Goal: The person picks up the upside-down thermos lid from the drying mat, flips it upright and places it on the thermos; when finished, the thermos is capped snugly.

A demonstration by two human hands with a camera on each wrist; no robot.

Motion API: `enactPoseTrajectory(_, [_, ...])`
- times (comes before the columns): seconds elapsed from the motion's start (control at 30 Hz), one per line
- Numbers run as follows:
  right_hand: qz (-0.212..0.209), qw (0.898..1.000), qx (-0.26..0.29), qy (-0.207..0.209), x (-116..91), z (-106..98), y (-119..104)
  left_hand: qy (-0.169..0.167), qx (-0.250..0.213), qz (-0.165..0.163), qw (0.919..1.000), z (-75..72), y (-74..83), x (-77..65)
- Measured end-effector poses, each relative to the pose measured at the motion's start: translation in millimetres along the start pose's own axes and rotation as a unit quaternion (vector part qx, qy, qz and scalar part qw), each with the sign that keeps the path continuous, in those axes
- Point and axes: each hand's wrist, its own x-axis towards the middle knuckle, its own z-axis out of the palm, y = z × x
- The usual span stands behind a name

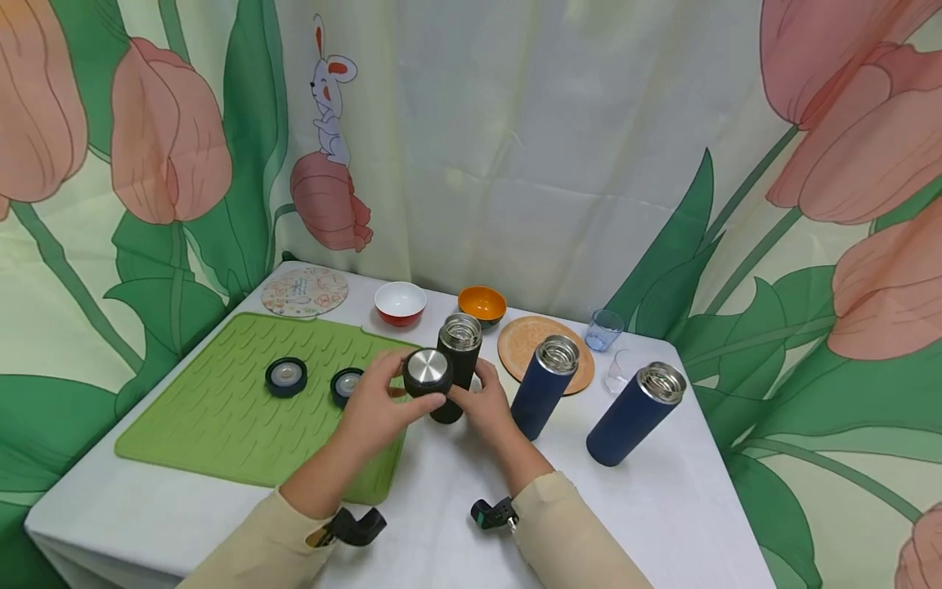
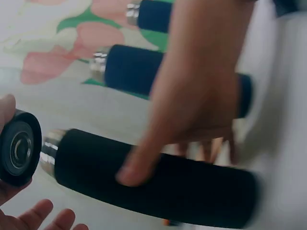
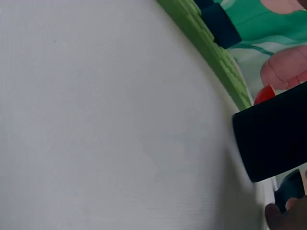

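My left hand [image 1: 377,402] pinches a black lid with a brushed silver top [image 1: 428,370] between thumb and fingers. In the left wrist view, the ringed underside of this lid [image 2: 21,149] faces the open steel neck of a black thermos bottle [image 2: 144,175], close to it. My right hand [image 1: 486,402] grips that bottle around its body, thumb along the near side. Whether the bottle's base [image 3: 273,136] touches the table cannot be made out. Two open blue thermos bottles, one nearer [image 1: 545,388] and one farther right [image 1: 634,415], stand beside my right hand.
A green drying mat [image 1: 221,409] carries two dark lids, one left [image 1: 285,376] and one [image 1: 344,384] partly behind my left hand. Behind are a floral round mat [image 1: 305,292], a red-and-white bowl [image 1: 401,303], an orange bowl [image 1: 482,303], a round wooden board [image 1: 518,335] and glasses [image 1: 605,330].
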Motion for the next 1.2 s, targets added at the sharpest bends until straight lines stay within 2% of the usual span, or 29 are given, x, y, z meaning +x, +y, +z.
enactPoseTrajectory(0.17, [0.016, 0.999, -0.021, -0.027, 0.4, -2.0, -7.4, 0.0, 0.042, 0.015, 0.999, -5.2, 33.0, 43.6])
enactPoseTrajectory(0.3, [0.043, 0.997, -0.045, -0.053, -1.9, -4.7, -18.0, -0.016, 0.087, 0.003, 0.9961, -2.7, 44.1, 65.1])
enactPoseTrajectory(0.43, [0.063, 0.995, -0.045, -0.066, -4.4, -6.2, -26.7, -0.034, 0.088, -0.03, 0.9951, 2.8, 40.6, 73.1])
enactPoseTrajectory(0.57, [0.071, 0.994, -0.04, -0.069, -5.4, -6.2, -29.7, -0.046, 0.058, -0.061, 0.9954, 6.2, 31.2, 76.3])
enactPoseTrajectory(0.67, [0.079, 0.994, -0.041, -0.062, -5.8, -6.8, -30.6, -0.057, 0.04, -0.069, 0.9952, 6.0, 24.8, 79.7])
enactPoseTrajectory(1.03, [0.093, 0.993, -0.039, -0.054, -6.5, -11.3, -29.0, -0.128, 0.019, -0.045, 0.9906, 2.2, 14.4, 91.0])
enactPoseTrajectory(1.13, [0.096, 0.993, -0.039, -0.056, -5.5, -12.7, -27.4, -0.17, 0.029, -0.03, 0.9845, -2.8, 12.8, 101.4])
enactPoseTrajectory(1.2, [0.097, 0.993, -0.039, -0.057, -4.5, -13.8, -25.7, -0.207, 0.039, -0.017, 0.9773, -7.3, 13.1, 110.4])
